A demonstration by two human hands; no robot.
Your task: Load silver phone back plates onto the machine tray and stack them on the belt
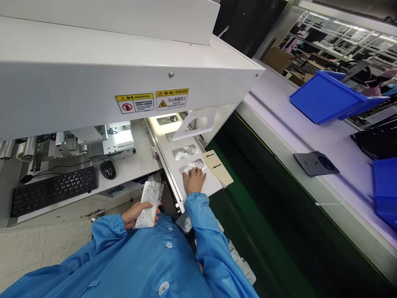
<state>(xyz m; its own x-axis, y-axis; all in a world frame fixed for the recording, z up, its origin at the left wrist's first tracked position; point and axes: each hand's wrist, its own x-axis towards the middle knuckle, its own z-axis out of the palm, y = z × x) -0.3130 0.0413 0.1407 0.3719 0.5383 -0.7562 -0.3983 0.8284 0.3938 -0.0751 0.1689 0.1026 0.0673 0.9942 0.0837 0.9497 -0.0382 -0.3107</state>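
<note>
Clear plastic bags (148, 205), stacked, were grasped in the left hand (134, 214) with fingers curled around them, held close to the chest above the blue sleeve. The right hand (194, 180) lay flat, fingers extended, pressing a bag (192, 166) in the near recess of the white feed tray (214, 185); another bag (185, 152) occupied the next recess.

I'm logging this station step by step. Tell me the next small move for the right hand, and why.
Probably lift the right hand off the clear packet it presses into the near recess of the white feed tray. The packet already looks seated, the slot behind holds another packet, and the left hand has a stack of packets ready.
</note>
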